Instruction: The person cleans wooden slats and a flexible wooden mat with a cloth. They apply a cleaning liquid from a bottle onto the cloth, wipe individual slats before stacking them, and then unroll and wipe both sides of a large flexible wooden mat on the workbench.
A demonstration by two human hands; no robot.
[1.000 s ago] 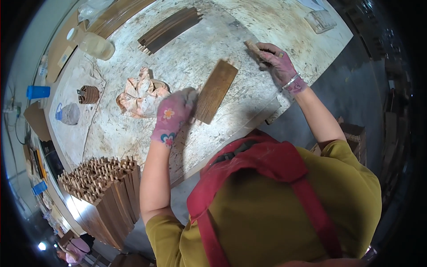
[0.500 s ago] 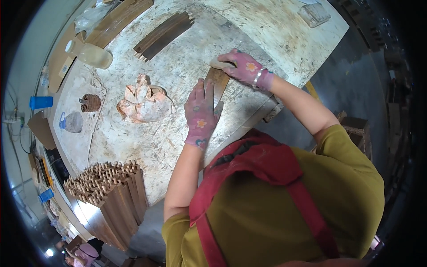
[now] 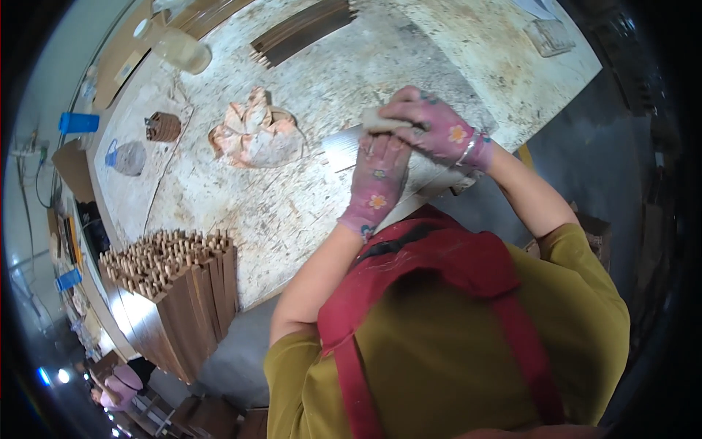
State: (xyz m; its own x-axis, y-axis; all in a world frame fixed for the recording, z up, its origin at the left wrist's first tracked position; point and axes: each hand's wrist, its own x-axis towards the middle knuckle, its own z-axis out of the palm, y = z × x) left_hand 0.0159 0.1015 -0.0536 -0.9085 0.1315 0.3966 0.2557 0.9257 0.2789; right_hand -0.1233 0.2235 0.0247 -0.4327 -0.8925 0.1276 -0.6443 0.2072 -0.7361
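Note:
A wooden slat lies across the near part of the worktable, its visible end shining in the light. My left hand, in a pink flowered glove, rests on the slat with its fingers stretched out flat. Just beyond those fingertips, my right hand, gloved alike, is closed on a pale pad-like block. The two hands nearly meet, and they hide the slat's other end and the block's underside.
A crumpled cloth lies left of the slat. Farther back are stacked dark slats and a bottle. Many upright boards with pegs stand at the left. A clear block sits far right. Another person is at lower left.
The slat has turned from pointing away from me to lying more crosswise. My left hand has shifted right, close to the right hand, which still holds the block. The whole view has shifted somewhat.

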